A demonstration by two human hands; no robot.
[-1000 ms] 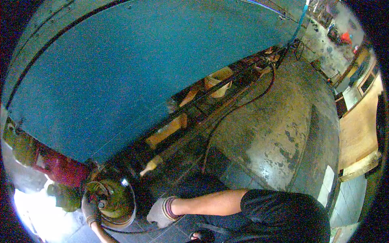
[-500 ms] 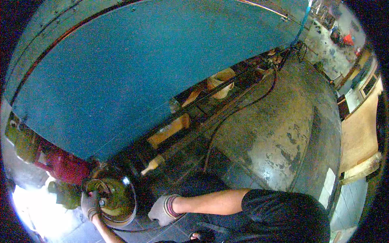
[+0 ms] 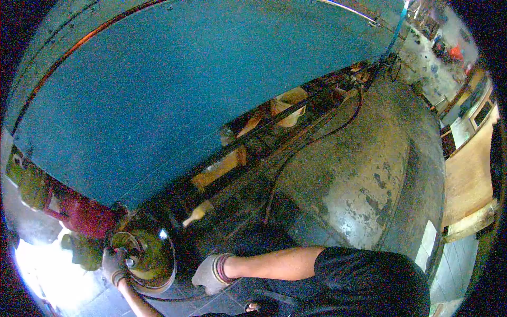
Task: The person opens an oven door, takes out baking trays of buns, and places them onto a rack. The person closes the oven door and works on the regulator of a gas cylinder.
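Observation:
My left hand (image 3: 112,266), in a grey knit glove, is at the top of a yellow-olive gas cylinder (image 3: 153,253) at the lower left. Its fingers curl round the valve (image 3: 125,255) inside the cylinder's collar, partly hidden by the glove. To the right of the cylinder, my right hand (image 3: 212,273) wears the same kind of glove and is closed in a fist. What it holds, if anything, is hidden. A thin dark hose (image 3: 182,301) curves over the floor from the cylinder towards my right wrist.
A big blue panel (image 3: 174,100) rises in front. Beneath it lie a wooden block (image 3: 219,170), a wood-handled brush (image 3: 198,214) and a white bucket (image 3: 288,112). A worn rounded metal surface (image 3: 354,174) bulges at right, a black hose (image 3: 280,174) across it. A red container (image 3: 90,217) stands left.
The view has shifted slightly. My left hand has moved a little left and down at the valve. My right hand stays about where it was, closed.

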